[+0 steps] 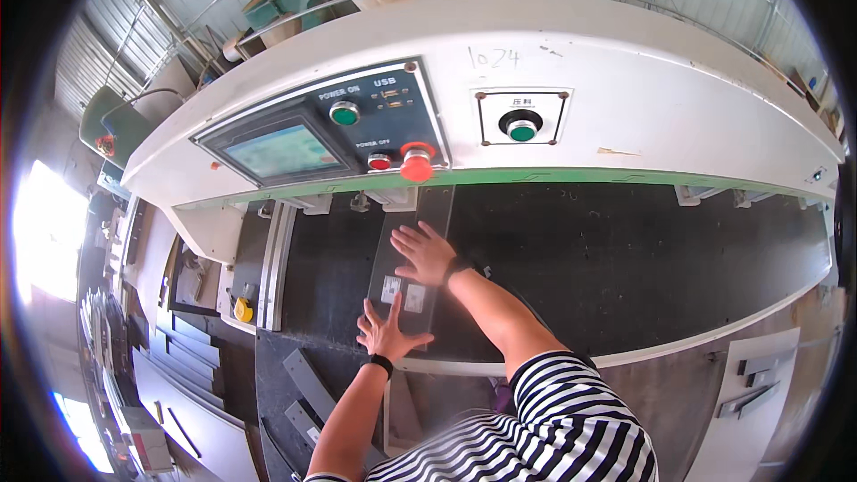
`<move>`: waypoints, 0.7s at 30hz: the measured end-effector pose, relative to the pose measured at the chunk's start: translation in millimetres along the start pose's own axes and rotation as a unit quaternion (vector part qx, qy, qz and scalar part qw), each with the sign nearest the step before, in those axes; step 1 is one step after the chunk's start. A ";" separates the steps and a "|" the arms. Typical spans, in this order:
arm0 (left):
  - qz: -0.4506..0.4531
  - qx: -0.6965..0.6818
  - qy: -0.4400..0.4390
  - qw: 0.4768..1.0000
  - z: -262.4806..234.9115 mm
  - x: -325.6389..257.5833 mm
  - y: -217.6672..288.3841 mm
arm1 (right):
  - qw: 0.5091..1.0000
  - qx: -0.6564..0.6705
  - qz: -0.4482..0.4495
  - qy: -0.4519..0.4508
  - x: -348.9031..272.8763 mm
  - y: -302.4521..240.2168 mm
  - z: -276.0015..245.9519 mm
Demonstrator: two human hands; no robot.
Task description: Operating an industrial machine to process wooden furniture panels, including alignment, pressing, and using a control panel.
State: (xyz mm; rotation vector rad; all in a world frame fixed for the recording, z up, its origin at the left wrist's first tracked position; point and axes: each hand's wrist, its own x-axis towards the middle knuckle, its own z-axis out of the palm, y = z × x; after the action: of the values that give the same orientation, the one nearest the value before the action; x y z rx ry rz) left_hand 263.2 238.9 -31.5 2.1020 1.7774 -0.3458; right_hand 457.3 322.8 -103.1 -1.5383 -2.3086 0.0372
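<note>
A long, narrow grey panel [434,207] lies on the dark machine table [571,277], its far end reaching under the machine's front. Two white labels, one on the left [391,289] and one on the right [414,298], are stuck on its near half. My right hand [427,257] is over the panel beyond the labels, fingers spread toward the left. Just on the near side of the labels is my left hand [386,336], thumb and fingers apart. Neither hand grips anything; whether the palms press on the panel, I cannot tell.
Across the far side runs the white machine housing [625,107], with a screen [284,152], a red stop button [417,162] and a green button [521,130]. A yellow tape measure [243,309] sits at left. Grey strips [312,382] lie near my left forearm.
</note>
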 end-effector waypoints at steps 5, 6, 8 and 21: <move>-0.014 -0.014 -0.002 1.000 17.7 -9.7 2.7 | 0.999 0.029 -0.034 0.014 1.1 2.9 6.2; -0.012 -0.015 0.005 1.000 16.9 -4.5 9.9 | 1.000 0.020 -0.024 0.006 4.6 12.9 6.3; -0.022 -0.011 -0.001 1.000 12.3 8.0 19.1 | 1.000 0.004 -0.008 0.006 19.6 26.2 7.1; 0.019 -0.010 0.047 0.999 28.3 2.3 12.4 | 0.999 -0.012 0.032 0.009 23.3 28.4 11.2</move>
State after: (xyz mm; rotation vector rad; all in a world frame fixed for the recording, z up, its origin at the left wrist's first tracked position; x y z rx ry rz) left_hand 277.2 227.2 -56.5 2.1674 1.7827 -0.2216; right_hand 471.1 357.2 -113.2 -1.6169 -2.2537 0.0114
